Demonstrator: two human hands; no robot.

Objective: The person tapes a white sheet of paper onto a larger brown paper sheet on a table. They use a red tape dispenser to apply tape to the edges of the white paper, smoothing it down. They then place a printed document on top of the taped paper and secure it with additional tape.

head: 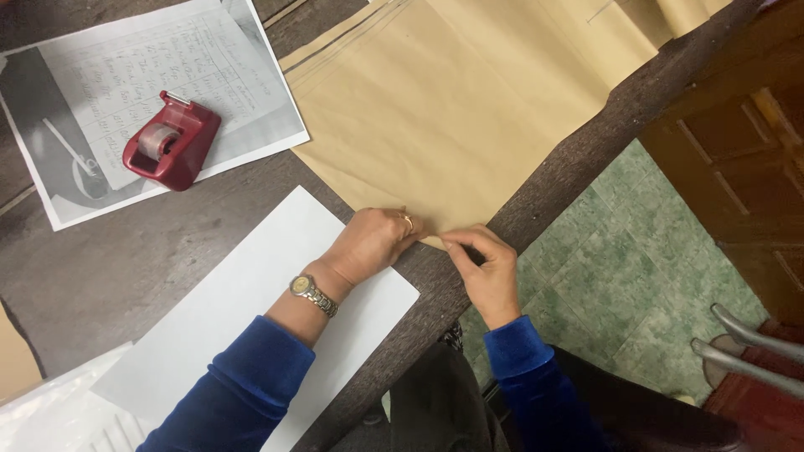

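Dark wooden table (126,259) fills most of the view, and green patterned flooring (636,251) is seen past its edge, on the far side of the right hand.

A large sheet of brown paper (452,109) is spread on the table just beyond both hands, its near corner reaching the table edge. That corner is pinched from two sides. The left hand (373,241) is closed on the paper's corner, knuckles up, with a ring on one finger and a metal wristwatch (313,295) on the wrist. The right hand (486,268) is curled, thumb and forefinger pressed together on the same corner, touching the left fingertips. Whether a fold is being held there cannot quite be made out, since the fingers cover it.

A plain white sheet (243,310) is lain under the left forearm. Well away beyond the left hand, a dark red tape dispenser (172,141) is set on a black-and-white printed page (142,100) that shows a handwritten grid sheet. Both arms are covered by blue velvet sleeves (243,385).
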